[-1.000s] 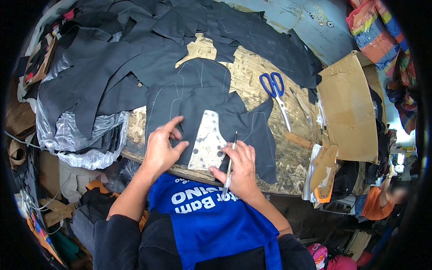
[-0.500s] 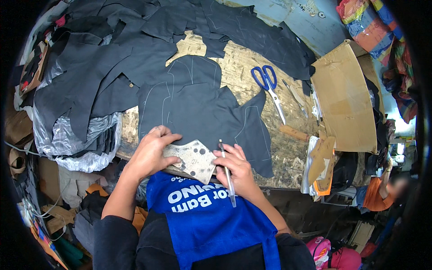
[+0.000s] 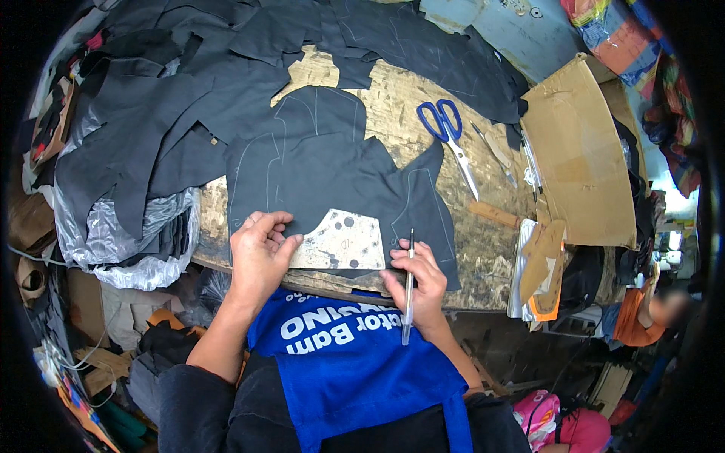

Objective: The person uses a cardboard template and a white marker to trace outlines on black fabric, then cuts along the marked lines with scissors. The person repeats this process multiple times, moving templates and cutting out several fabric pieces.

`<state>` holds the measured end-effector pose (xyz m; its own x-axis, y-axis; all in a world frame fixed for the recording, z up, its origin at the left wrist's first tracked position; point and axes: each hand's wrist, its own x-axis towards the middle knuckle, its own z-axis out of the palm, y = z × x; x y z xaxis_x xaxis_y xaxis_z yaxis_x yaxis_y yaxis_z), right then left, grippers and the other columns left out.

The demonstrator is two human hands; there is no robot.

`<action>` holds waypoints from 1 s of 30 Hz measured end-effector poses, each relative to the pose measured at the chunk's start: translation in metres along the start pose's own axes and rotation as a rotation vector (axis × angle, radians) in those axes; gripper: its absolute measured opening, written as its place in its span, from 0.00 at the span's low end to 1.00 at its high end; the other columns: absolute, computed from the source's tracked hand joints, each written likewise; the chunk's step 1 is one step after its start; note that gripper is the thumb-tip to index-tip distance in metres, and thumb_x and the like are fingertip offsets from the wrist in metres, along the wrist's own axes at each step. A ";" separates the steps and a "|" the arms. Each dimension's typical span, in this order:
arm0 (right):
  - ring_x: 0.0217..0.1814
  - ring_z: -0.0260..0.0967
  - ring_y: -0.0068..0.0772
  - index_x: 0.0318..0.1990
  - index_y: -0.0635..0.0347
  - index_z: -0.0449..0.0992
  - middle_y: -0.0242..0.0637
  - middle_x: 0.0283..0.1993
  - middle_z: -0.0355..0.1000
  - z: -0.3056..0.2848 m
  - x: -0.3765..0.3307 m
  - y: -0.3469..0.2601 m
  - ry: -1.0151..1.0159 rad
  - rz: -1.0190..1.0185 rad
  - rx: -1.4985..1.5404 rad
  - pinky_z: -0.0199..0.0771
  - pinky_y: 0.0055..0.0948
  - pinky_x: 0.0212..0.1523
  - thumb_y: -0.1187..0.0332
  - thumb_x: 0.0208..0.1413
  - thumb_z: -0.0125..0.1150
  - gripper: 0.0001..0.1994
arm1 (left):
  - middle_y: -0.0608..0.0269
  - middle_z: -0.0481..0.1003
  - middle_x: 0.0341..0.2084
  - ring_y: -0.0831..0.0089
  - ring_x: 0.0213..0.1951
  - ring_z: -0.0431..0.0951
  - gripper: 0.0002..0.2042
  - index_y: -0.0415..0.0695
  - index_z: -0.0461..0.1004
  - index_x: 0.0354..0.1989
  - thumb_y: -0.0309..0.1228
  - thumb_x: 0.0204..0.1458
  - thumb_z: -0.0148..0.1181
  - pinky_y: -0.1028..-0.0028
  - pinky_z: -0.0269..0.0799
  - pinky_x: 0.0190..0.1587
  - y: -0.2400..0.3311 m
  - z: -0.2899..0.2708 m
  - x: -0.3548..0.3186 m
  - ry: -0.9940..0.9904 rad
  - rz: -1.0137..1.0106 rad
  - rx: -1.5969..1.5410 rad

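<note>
At the near edge of the wooden surface point(image 3: 400, 102), my left hand point(image 3: 261, 245), half curled, has its thumb at the left end of a white, spotted template point(image 3: 343, 243) lying on a black sheet point(image 3: 332, 177). My right hand point(image 3: 419, 281) grips a slim pen point(image 3: 408, 306) just beside the template's right side; whether that thumb touches it, I cannot tell. Pressed at one end only, the template could pivot. The sheet could ruck under a dragging wrist. Toward the surface's right edge, blue-handled scissors point(image 3: 457, 151) lie near the sheet's far right corner, where a sideways pull could snag it.
</note>
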<state>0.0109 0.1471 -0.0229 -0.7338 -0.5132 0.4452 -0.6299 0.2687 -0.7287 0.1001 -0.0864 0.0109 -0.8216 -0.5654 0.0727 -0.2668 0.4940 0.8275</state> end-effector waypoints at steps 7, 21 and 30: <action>0.47 0.73 0.47 0.30 0.61 0.74 0.39 0.33 0.77 0.003 -0.002 0.004 0.036 0.075 0.063 0.65 0.48 0.54 0.80 0.38 0.67 0.10 | 0.54 0.74 0.32 0.65 0.33 0.75 0.14 0.36 0.76 0.36 0.22 0.38 0.68 0.71 0.72 0.36 0.014 -0.006 -0.005 -0.018 0.151 0.171; 0.46 0.73 0.44 0.29 0.59 0.73 0.35 0.29 0.77 0.002 -0.003 0.005 0.001 0.014 0.002 0.64 0.45 0.55 0.84 0.38 0.66 0.11 | 0.36 0.48 0.65 0.48 0.69 0.41 0.39 0.42 0.62 0.62 0.63 0.52 0.45 0.27 0.31 0.58 0.037 0.016 -0.051 -0.857 0.438 0.386; 0.43 0.74 0.41 0.39 0.64 0.78 0.44 0.35 0.76 -0.008 0.012 -0.008 -0.075 0.179 0.101 0.69 0.34 0.50 0.79 0.50 0.60 0.08 | 0.37 0.48 0.65 0.50 0.70 0.41 0.39 0.40 0.62 0.61 0.64 0.53 0.43 0.29 0.29 0.58 0.033 0.014 -0.051 -0.879 0.425 0.374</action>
<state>0.0055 0.1454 -0.0072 -0.8083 -0.5246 0.2672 -0.4601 0.2798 -0.8426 0.1257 -0.0322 0.0266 -0.9210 0.3088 -0.2374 0.1145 0.7972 0.5928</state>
